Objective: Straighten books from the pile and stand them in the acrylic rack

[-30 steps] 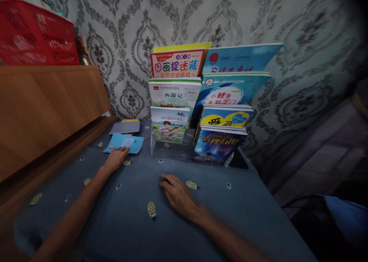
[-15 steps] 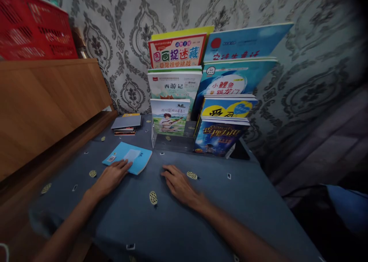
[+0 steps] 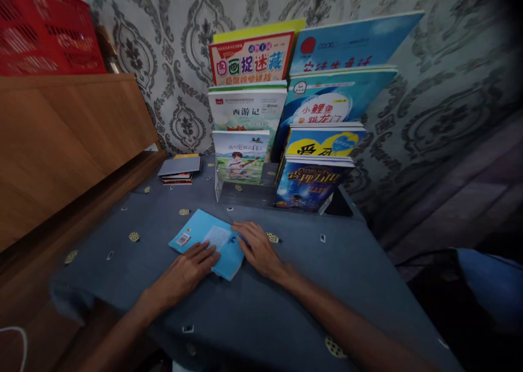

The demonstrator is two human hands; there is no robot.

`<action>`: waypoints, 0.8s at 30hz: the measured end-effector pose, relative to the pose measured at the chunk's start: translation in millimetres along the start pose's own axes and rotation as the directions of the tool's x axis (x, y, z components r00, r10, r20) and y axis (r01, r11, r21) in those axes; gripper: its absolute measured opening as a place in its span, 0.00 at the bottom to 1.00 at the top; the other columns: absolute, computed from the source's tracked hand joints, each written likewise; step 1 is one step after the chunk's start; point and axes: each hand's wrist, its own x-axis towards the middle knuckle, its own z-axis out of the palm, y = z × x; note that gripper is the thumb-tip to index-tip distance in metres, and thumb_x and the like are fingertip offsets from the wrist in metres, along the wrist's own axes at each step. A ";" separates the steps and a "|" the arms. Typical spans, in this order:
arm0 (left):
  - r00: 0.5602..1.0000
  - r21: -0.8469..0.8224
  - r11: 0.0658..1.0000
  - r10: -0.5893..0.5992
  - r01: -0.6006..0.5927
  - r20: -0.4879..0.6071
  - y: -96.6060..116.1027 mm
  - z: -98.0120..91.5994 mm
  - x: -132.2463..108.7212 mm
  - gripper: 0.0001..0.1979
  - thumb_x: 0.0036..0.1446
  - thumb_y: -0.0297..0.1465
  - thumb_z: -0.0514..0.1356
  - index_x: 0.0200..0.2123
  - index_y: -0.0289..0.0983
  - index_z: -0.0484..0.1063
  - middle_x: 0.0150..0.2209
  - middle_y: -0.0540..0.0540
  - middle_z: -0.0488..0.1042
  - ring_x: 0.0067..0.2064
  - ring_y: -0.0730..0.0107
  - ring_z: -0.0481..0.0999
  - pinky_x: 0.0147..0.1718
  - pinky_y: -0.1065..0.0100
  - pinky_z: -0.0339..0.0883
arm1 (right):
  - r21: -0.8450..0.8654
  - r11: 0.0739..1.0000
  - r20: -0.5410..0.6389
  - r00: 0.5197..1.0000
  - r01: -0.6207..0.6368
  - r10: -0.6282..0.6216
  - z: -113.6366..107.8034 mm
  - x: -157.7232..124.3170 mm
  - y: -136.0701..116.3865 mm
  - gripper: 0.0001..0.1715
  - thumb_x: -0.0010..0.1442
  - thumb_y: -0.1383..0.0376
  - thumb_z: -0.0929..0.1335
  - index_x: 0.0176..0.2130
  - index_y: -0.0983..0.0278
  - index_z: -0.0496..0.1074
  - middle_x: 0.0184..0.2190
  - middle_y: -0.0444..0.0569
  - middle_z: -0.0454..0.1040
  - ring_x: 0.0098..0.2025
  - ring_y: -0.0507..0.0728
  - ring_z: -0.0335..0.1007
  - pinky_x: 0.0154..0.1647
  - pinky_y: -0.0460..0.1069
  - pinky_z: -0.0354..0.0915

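Note:
A light blue book (image 3: 223, 235), with a white text panel and a barcode on its upward cover, lies flat and slightly turned on the tablecloth. My left hand (image 3: 195, 266) rests on its near edge, fingers stretched out over the cover. At the book's right edge is my right hand (image 3: 259, 249), its fingers extended and the fingertips touching the upper right corner. Whether the right thumb reaches under the edge cannot be made out.
Behind the hands, a clear book rack (image 3: 245, 194) holds several upright books in two columns. A small stack of books (image 3: 180, 168) lies at the back left of the dark tablecloth (image 3: 134, 274). A wooden cabinet (image 3: 73, 138) with a red basket (image 3: 49, 34) stands on the left.
The blue book has slid right and toward me under my left hand, turning a little. My right hand, apart from it before, now touches its right edge.

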 end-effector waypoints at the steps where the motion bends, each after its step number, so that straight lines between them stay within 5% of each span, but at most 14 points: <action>1: 0.999 -0.029 0.999 0.035 -0.035 -0.008 7.0 0.9 2.9 0.22 0.71 0.29 0.51 0.66 0.42 0.63 0.62 0.40 0.71 0.67 0.58 0.66 0.63 0.52 0.66 | -0.002 1.000 0.012 1.000 0.002 -0.002 -0.9 -2.3 0.6 0.20 0.71 0.67 0.59 0.58 0.60 0.71 0.53 0.55 0.76 0.56 0.62 0.70 0.57 0.62 0.68; 7: 0.980 -0.169 0.966 0.198 -0.194 0.007 32.5 5.0 25.1 0.20 0.72 0.32 0.50 0.64 0.40 0.64 0.64 0.39 0.69 0.68 0.60 0.65 0.66 0.52 0.61 | -0.039 0.999 0.075 0.997 0.004 -0.001 -7.8 -26.5 14.1 0.18 0.70 0.67 0.61 0.54 0.62 0.73 0.52 0.56 0.77 0.54 0.62 0.72 0.55 0.62 0.70; 12: 0.956 -0.367 0.896 0.288 -0.249 0.055 19.9 1.3 41.8 0.21 0.71 0.37 0.53 0.65 0.41 0.64 0.65 0.39 0.67 0.69 0.63 0.62 0.69 0.51 0.52 | -0.125 0.992 0.091 0.995 -0.028 0.040 -19.2 -51.0 16.4 0.19 0.70 0.66 0.61 0.56 0.63 0.72 0.57 0.58 0.73 0.59 0.64 0.70 0.60 0.64 0.68; 17: 0.962 -0.542 0.819 0.265 -0.188 0.067 5.5 2.9 55.9 0.28 0.60 0.51 0.61 0.58 0.43 0.73 0.62 0.42 0.71 0.69 0.57 0.61 0.70 0.48 0.46 | -0.169 0.981 0.015 0.995 -0.094 0.098 -23.9 -69.5 1.0 0.20 0.69 0.67 0.61 0.57 0.64 0.72 0.57 0.60 0.73 0.61 0.64 0.68 0.61 0.64 0.69; 24: 0.979 -0.461 0.871 0.201 -0.170 0.019 10.8 8.5 81.8 0.23 0.69 0.44 0.53 0.61 0.41 0.69 0.64 0.41 0.69 0.69 0.60 0.61 0.69 0.49 0.48 | -0.214 0.955 0.032 0.976 -0.206 0.218 -19.4 -89.6 -17.7 0.25 0.67 0.67 0.62 0.62 0.64 0.68 0.63 0.61 0.68 0.64 0.66 0.65 0.61 0.64 0.69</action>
